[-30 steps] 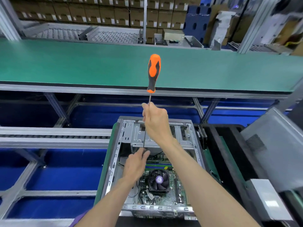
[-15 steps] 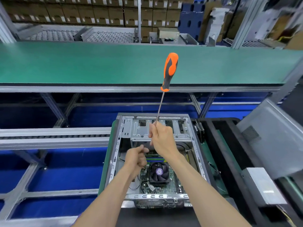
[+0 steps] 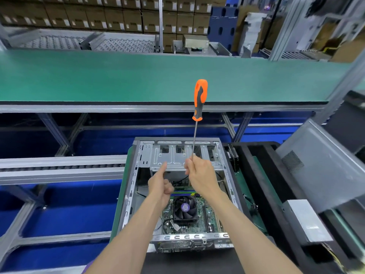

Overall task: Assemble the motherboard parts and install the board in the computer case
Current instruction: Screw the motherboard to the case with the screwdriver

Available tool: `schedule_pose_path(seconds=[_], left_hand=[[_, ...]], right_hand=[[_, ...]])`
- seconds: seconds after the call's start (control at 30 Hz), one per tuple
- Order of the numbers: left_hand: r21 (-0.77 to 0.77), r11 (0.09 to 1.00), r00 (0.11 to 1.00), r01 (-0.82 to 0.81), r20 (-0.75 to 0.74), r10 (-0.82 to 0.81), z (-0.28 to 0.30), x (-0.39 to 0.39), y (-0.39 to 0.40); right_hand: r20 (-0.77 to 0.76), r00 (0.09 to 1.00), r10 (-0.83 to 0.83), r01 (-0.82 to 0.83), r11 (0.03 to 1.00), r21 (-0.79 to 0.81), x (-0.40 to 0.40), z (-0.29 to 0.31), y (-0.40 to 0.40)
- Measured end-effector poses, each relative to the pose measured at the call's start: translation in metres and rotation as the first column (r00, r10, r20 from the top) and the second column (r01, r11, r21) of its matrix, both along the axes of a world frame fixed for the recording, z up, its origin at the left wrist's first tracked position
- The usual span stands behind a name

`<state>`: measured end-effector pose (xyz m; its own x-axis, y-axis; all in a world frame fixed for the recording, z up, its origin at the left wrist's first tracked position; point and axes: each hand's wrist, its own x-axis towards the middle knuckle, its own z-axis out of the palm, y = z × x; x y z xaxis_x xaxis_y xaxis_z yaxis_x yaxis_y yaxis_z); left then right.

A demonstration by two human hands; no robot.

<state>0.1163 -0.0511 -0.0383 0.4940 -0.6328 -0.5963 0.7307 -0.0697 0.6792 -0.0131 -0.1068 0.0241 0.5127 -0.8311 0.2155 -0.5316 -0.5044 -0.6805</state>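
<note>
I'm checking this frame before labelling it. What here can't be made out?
Head view only:
- Screwdriver tip: hidden inside the right hand.
- Left hand: fingers curled, thumb up; whether it holds a screw is hidden.
- Motherboard: partly covered by both forearms; its screws are too small to see.
- Computer case: near end partly behind the arms.

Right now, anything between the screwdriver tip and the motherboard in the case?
The right hand grips the screwdriver by its shaft, handle up. Its tip is hidden behind that hand. The left hand hangs over the motherboard, beside the likely path down.
</note>
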Motion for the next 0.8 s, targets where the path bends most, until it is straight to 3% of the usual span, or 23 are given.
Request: schedule_pose_path(seconds=[0.07,0.2,0.43,0.63,0.8], left_hand=[[0.0,0.997,0.996,-0.073,-0.046,0.073,0.002,0.001,-0.016],[0.038,0.997,0.997,-0.073,-0.031,0.074,-0.002,-0.001,-0.034],[0.014,0.995,0.992,-0.102,-0.076,0.103,-0.007,0.008,-0.045],[0.003,0.999,0.998,0.032,-0.053,-0.032,-0.016,0.017,-0.054],[0.019,0.955,0.955,0.295,0.035,-0.295,-0.007,0.015,-0.081]], right_hand=[[-0.098,0.994,-0.046,0.039,0.996,-0.076,-0.006,-0.001,-0.004],[0.056,0.998,-0.011,0.012,1.0,-0.013,-0.018,0.001,-0.017],[0.131,0.988,-0.084,0.076,0.995,0.065,-0.025,0.001,-0.029],[0.081,0.991,-0.109,0.101,0.99,0.096,-0.031,0.003,-0.042],[0.031,0.989,-0.142,0.139,0.985,0.099,-0.037,0.0,-0.053]])
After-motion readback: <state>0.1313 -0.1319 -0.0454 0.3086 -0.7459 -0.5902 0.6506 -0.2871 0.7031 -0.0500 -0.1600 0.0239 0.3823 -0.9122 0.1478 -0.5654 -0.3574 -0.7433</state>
